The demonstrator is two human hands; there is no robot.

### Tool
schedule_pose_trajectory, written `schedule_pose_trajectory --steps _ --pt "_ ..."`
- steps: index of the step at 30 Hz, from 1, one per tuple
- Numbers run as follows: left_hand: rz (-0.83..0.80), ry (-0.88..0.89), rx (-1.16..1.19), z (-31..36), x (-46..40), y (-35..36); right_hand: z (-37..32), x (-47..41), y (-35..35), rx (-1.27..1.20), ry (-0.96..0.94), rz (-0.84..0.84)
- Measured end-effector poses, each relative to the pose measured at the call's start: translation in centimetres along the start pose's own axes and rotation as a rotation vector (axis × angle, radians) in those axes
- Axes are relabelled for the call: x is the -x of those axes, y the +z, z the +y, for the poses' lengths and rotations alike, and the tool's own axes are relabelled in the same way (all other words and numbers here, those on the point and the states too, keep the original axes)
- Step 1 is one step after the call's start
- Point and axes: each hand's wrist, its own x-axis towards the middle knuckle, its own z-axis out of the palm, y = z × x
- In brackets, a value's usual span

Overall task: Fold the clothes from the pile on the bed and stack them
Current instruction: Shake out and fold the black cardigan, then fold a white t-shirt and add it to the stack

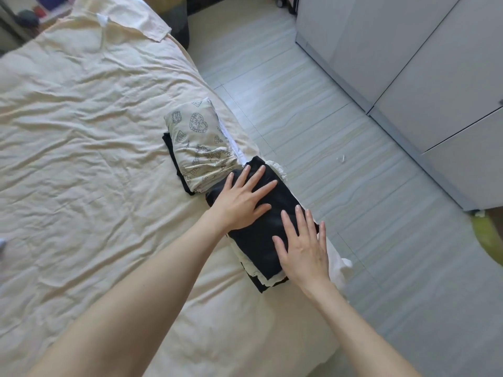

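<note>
Left hand [242,201], right hand [303,247] flat on black garment [261,235] | stack at bed [95,159] edge

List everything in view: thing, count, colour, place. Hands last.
black folded garment: one, black, top of near stack at bed's right edge
cream garments: edges only, count unclear, beneath the black one
printed folded garment: one, cream with dark drawings, top of far stack
black garment: one, under the printed one
bed sheet: one, cream, wrinkled
floor: pale tiles, right
wardrobe: grey, far right
left hand: flat on the black folded garment
right hand: flat on it, nearer
</note>
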Motion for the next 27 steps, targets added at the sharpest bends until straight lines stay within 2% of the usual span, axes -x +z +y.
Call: schedule_pose_trajectory --steps 8,15,20,27 --pt "0.085 -0.039 0.084 0.6 3.1 -1.7 0.1 0.6 -1.0 0.026 -0.04 -0.034" --pt "0.144 -0.131 0.131 0.5 8.6 -2.3 -0.9 1.8 -3.3 0.033 -0.108 0.042" --pt "0.156 -0.27 0.235 0.9 14.8 0.1 -3.8 4.0 -3.9 0.03 -0.27 0.13" --pt "0.173 -0.571 0.387 1.3 26.8 7.6 -9.9 10.1 -0.5 0.128 -0.444 -0.014"
